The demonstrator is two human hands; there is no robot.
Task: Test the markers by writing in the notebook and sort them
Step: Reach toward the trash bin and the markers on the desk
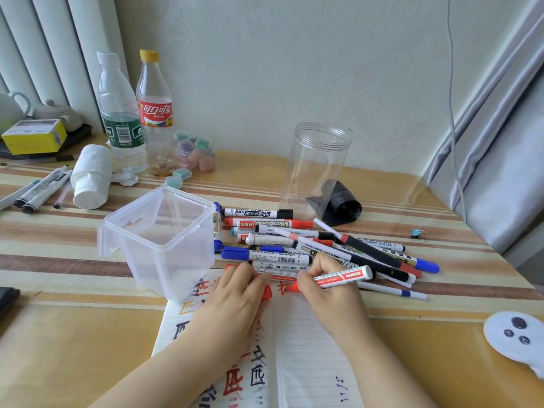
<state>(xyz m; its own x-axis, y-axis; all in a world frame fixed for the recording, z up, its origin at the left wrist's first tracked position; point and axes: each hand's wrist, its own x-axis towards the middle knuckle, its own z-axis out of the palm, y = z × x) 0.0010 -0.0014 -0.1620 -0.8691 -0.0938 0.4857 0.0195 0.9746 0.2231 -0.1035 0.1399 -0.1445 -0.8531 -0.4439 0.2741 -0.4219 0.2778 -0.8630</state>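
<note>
We hold the red marker (332, 279) pinched in the fingers of our right hand (326, 293), its uncapped tip down on the top of the right page of the notebook (309, 348), where a fresh red stroke shows. Our left hand (232, 298) lies on the left page, steadying it, with the red cap (267, 292) tucked under its fingers (whether those fingers pinch the cap or only cover it we cannot tell). The left page already carries many red, black, blue and orange test marks, so testing seems well along; yet the pile of markers (318, 245) just beyond the notebook is large, and both the square plastic container (159, 240) and the tall clear jar (318, 166) look empty, so most sorting appears left to do. The container stands touching the notebook's upper left corner, crowding the page. Further out sit two bottles (138, 113), a white roll (91, 178), a black roll (338, 204) by the jar, and spare pens (38, 189) at far left.
</note>
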